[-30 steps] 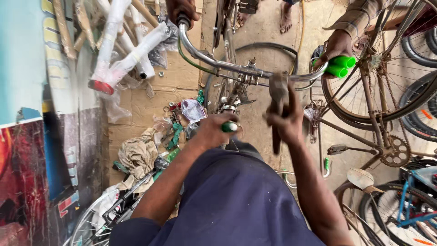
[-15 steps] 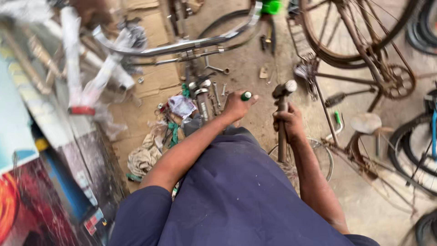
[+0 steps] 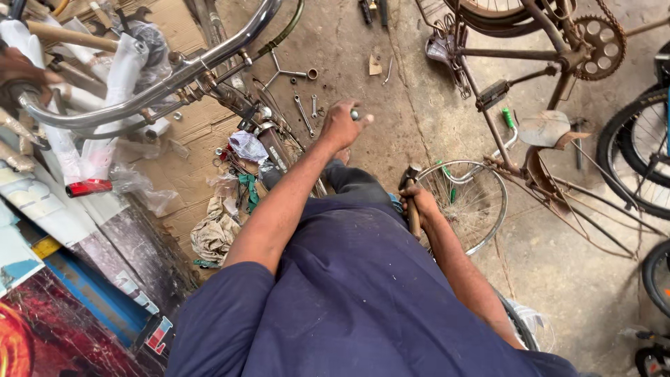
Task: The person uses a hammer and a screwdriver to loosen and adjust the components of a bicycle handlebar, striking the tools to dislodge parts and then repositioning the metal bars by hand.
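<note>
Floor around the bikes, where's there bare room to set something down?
Bare concrete floor lies between the left hand and the rusty bike frame, and again at lower right beyond the loose wheel. Crowded: spanners and rags left of that hand, under the handlebar.

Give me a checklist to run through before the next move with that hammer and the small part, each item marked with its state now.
1. Right hand has a closed grip on the hammer: ok.
2. Hammer head points up, by the knee: ok.
3. Left hand closed on a small part: ok; what the part is: cannot tell.
4. Spanners lie on the floor ahead of the left hand: ok.
5. Handlebar steadied by another person's hand: cannot tell.
</note>
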